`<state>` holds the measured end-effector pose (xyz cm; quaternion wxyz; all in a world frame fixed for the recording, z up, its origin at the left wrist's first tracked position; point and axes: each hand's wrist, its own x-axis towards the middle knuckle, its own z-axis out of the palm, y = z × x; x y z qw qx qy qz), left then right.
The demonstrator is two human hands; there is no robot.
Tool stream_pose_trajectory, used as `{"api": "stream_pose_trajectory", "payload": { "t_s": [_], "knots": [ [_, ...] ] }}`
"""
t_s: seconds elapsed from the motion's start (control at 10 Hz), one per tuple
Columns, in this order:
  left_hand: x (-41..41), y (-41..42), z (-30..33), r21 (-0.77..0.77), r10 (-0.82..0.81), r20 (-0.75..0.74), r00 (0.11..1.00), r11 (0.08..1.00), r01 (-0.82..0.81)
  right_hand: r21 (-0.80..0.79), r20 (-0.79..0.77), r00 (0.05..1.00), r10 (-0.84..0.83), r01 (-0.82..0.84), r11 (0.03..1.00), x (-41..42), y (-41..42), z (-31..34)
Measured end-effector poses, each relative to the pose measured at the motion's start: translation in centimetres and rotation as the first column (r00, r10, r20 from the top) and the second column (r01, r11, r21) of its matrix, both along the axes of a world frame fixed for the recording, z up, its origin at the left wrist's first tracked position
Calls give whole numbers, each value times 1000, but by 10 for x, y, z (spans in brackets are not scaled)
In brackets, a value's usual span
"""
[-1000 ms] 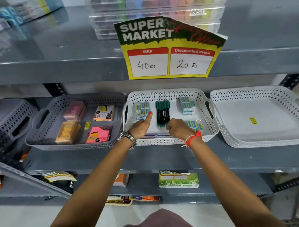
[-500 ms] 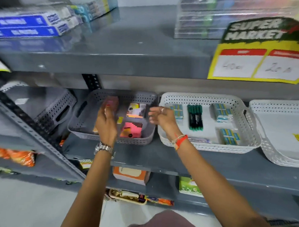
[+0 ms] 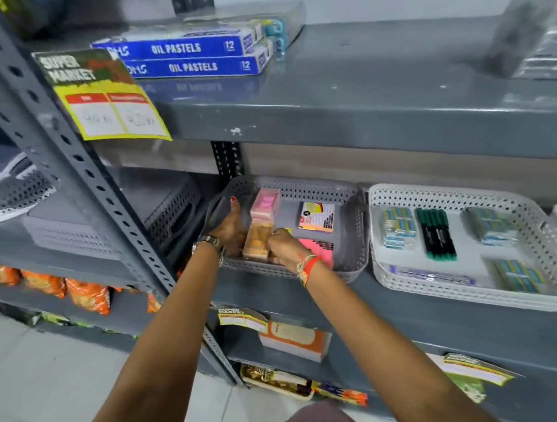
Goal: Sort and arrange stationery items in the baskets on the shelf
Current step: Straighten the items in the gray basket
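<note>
A grey perforated basket [image 3: 352,239] on the middle shelf holds a pink pack [image 3: 264,202], an orange pack [image 3: 257,240], a yellow-and-white sticky-note pack [image 3: 317,216] and a bright pink pack [image 3: 320,249]. My left hand [image 3: 228,227] presses flat against the left side of the orange pack. My right hand [image 3: 283,247] curls its fingers against that pack's right side near the front. To the right, a white basket [image 3: 466,293] carries green markers [image 3: 436,232] and several blue-and-yellow packs.
A slanted grey steel upright [image 3: 77,175] crosses at left, with a yellow price tag [image 3: 106,100] hanging from the upper shelf. Blue oil pastel boxes [image 3: 187,58] lie on the top shelf. An empty grey basket [image 3: 171,209] sits further left. Orange snack bags [image 3: 66,288] fill a lower shelf.
Both hands left the white basket and moved left into the grey basket, closing around the orange pack. My view swung left and nearer.
</note>
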<state>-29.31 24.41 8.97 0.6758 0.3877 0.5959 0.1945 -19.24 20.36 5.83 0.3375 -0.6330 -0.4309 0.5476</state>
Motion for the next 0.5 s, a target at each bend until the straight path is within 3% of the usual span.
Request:
{"api": "stream_pose_trajectory", "payload": {
  "t_s": [0.2,0.3,0.4,0.5],
  "knots": [
    [-1,12,-15,97,44,-88,995,995,-35,-29,2,999,-48,48,998,-7,2,-1],
    [3,12,-15,80,-21,-198,980,996,38,-50,-32,996,-87,86,995,-6,2,-1],
    [5,13,-16,103,-21,-189,982,994,42,-67,-53,990,-131,127,990,-7,2,0],
    [3,8,-17,245,98,-166,981,968,-55,-17,23,990,-139,140,990,-6,-1,4]
  ]
}}
